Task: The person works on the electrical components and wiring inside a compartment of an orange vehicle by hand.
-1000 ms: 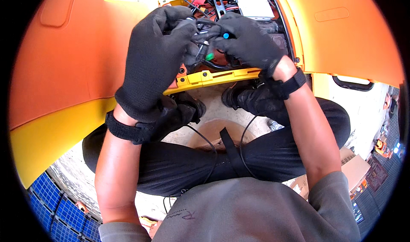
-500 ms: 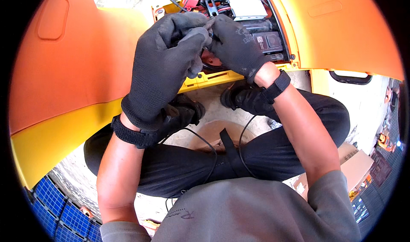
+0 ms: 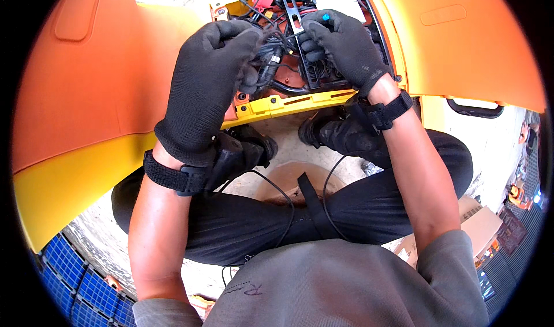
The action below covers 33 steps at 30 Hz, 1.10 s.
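My left hand, in a black knit glove, is over the left side of an open bay in an orange and yellow body. Its thumb and fingers are pinched together, and whatever lies between them is hidden. To the right, my gloved right hand is closed with a small teal end showing at the top of its fist. A thin dark piece sticks out of that fist toward the left; its kind is unclear. Between the hands lie bundled black wires and a slotted black metal bracket.
Inside the bay sit a pale flat box and a red connector. Orange panels flank the bay, with a yellow rim in front. A cardboard box and blue crates stand on the floor.
My hands have come apart: the right moved right and slightly up, the left a little left. The wires and bracket between them now show, and the teal end has come into sight.
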Available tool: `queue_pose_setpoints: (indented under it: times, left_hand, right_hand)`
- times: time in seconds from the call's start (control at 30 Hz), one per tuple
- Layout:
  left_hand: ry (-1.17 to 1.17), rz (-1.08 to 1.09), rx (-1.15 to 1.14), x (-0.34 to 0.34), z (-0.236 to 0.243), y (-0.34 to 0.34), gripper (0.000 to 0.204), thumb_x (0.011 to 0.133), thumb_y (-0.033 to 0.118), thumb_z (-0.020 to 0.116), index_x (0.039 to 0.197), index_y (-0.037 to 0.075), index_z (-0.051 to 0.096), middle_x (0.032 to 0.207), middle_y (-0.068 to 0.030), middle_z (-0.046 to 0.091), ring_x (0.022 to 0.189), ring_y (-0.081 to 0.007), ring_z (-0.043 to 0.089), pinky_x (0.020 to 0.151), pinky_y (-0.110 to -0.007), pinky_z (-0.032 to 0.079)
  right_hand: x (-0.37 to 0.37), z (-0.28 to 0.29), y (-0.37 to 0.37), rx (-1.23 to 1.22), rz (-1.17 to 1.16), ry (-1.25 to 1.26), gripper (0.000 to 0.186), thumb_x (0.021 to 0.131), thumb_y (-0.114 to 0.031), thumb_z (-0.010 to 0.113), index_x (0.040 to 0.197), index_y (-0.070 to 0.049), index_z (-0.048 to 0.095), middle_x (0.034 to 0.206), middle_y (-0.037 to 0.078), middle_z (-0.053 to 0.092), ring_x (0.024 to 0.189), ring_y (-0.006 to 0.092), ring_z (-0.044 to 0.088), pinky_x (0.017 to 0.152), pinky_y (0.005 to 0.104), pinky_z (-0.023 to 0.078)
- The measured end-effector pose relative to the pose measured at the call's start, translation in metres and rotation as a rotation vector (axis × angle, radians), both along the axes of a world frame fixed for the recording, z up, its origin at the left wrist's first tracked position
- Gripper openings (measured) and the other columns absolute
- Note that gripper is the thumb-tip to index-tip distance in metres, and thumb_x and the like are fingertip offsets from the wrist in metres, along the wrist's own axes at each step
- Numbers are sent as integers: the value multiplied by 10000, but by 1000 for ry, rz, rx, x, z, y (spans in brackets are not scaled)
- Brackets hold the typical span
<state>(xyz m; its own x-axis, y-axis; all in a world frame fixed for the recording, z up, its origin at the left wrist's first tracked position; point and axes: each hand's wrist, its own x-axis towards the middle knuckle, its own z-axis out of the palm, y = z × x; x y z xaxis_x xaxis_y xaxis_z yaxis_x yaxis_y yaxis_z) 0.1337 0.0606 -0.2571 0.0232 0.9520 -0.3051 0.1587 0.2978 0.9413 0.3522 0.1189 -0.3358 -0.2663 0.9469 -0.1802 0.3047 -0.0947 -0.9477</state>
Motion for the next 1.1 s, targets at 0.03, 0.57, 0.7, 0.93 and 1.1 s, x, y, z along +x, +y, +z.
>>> queue_pose_setpoints:
  times: [0.03,0.57,0.7,0.93,1.1]
  left_hand:
    - [-43,-20,-79,-1,1,1,267,943,209,599,1042,-33,647,761,-40,615,620,-79,585,555,-211,471]
    - [-223,-311,-82,10,11,1,288,940,204,592,1142,4,633,839,-29,631,674,-61,545,615,-211,462]
    - [-72,-380,67,12,1,0,298,928,177,609,1163,-6,617,879,-34,629,711,-72,550,654,-214,471]
    - [166,-247,211,-11,-21,20,287,913,59,564,1193,21,613,1015,-50,650,897,-121,593,801,-264,484]
    - [810,-474,656,-9,-52,20,363,805,-9,587,1168,9,597,1107,-196,623,1044,-363,618,903,-412,507]
  right_hand:
    - [-2,3,0,-32,-2,26,223,932,-217,623,991,-4,654,814,96,695,689,141,684,594,287,549]
    - [-7,10,-12,1,460,20,368,893,-324,654,1151,-62,644,1001,146,705,919,266,686,805,359,523]
    - [-8,16,-16,-48,481,70,386,878,-327,676,1151,-56,636,958,89,697,871,147,641,792,316,514]
    - [8,11,-7,-153,500,250,350,954,-272,615,1247,-82,603,1061,9,633,937,76,579,832,232,497]
    - [12,16,-13,-275,428,313,393,983,-335,587,1282,-81,585,1116,1,636,949,69,607,815,206,515]
